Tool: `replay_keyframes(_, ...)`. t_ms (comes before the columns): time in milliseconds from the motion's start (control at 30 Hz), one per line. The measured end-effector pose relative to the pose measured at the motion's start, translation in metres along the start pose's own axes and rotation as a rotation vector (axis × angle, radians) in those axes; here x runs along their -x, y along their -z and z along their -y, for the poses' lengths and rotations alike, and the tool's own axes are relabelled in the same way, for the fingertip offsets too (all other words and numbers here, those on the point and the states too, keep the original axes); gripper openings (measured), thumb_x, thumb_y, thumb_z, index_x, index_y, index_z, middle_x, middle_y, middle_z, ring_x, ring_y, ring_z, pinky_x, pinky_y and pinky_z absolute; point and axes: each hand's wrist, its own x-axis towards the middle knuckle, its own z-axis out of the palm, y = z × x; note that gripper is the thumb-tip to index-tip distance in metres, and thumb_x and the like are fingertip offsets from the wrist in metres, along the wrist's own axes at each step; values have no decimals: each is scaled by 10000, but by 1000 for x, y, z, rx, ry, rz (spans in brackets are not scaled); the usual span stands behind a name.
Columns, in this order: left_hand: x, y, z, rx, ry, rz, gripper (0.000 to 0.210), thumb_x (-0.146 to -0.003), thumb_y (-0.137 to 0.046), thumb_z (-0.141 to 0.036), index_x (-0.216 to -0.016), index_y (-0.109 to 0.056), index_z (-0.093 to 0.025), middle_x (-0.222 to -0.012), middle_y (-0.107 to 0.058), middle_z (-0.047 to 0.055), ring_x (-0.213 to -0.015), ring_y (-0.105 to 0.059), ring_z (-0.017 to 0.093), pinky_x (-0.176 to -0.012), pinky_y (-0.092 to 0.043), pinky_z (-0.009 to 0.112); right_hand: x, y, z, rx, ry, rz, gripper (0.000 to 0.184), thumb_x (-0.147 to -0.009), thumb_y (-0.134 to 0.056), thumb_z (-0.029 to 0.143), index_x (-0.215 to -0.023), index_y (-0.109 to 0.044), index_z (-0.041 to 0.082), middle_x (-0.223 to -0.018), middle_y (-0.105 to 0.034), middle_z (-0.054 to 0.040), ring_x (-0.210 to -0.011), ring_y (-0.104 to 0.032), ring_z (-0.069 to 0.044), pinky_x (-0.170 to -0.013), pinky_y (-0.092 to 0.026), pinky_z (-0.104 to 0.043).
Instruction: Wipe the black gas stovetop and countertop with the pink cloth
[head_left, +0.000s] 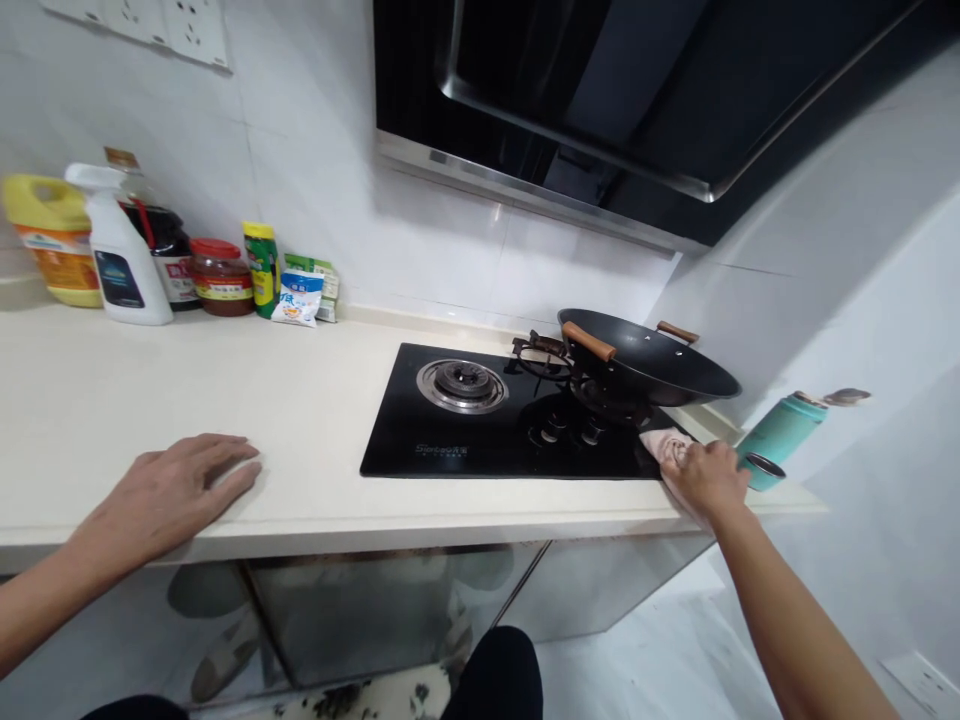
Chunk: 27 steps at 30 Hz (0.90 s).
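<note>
My right hand [711, 478] is closed on a pale pink cloth [666, 446], pressed at the right front corner of the black glass gas stove [450, 452]. My left hand [184, 485] rests on the cream countertop [315, 420] near its front edge, fingers stretched out and holding nothing. A black wok [645, 355] with wooden handles sits over the right burner, slightly tilted. Beside the wok a loose pot stand [541, 355] lies at the back of the stove. The left burner [463, 386] is uncovered. Just right of my right hand stands a turquoise container [784, 430].
Along the back wall on the left stand a yellow jug [56, 240], a white spray bottle [127, 250], a red-lidded jar [221, 278], a green-yellow container [261, 270] and a white-blue packet [300, 297]. A dark range hood [540, 190] overhangs the stove. Cabinet doors [360, 620] lie below.
</note>
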Motion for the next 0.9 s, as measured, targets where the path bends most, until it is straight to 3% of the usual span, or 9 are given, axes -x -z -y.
replay_keyframes(133,0,4,-5,20,25,9,603,-914,-343,-586,-1153,-727,-187,-1287,-708,93,-1220,-604,303,-1049,-437,434,-16,-18,-5,-148,-24,45,570,-891,-507,510,-1230,-555,54,-1248,-593,-272,-1168,-590,-381,-931,-469,-458)
replay_keyframes(267,-1,8,-9,33,39,25,615,-906,-350,-592,-1162,-722,-175,-1298,-699,103,-1220,-603,316,-1042,-439,448,9,-15,22,-160,44,19,486,-907,-470,485,-1195,-535,100,-1141,-624,-218,-1082,-608,-366,-873,-471,-439)
replay_keyframes(467,0,14,-15,26,61,68,600,-915,-338,-584,-1175,-702,-184,-1332,-678,101,-1258,-578,288,-1049,-425,416,89,24,100,-218,331,-23,379,-894,-483,475,-1122,-544,179,-1141,-609,-177,-1040,-555,-345,-868,-434,-431)
replay_keyframes(600,4,17,-19,34,49,53,587,-924,-335,-563,-1181,-697,-180,-1340,-671,113,-1262,-576,288,-1046,-417,414,124,53,155,-280,527,8,368,-920,-461,494,-1111,-549,192,-1135,-615,-169,-995,-533,-330,-868,-411,-438)
replay_keyframes(733,6,18,-20,53,39,28,571,-937,-350,-550,-1183,-699,-170,-1337,-668,126,-1270,-567,301,-1043,-410,430,137,75,209,-325,653,48,418,-944,-437,491,-1198,-533,174,-1199,-605,-186,-1072,-521,-343,-932,-396,-460)
replay_keyframes(900,8,16,-22,68,49,11,534,-940,-367,-530,-1170,-713,-194,-1338,-673,117,-1263,-571,302,-1035,-414,442,115,85,265,-325,625,130,492,-958,-422,424,-1361,-469,146,-1295,-592,-194,-1132,-546,-352,-982,-384,-463)
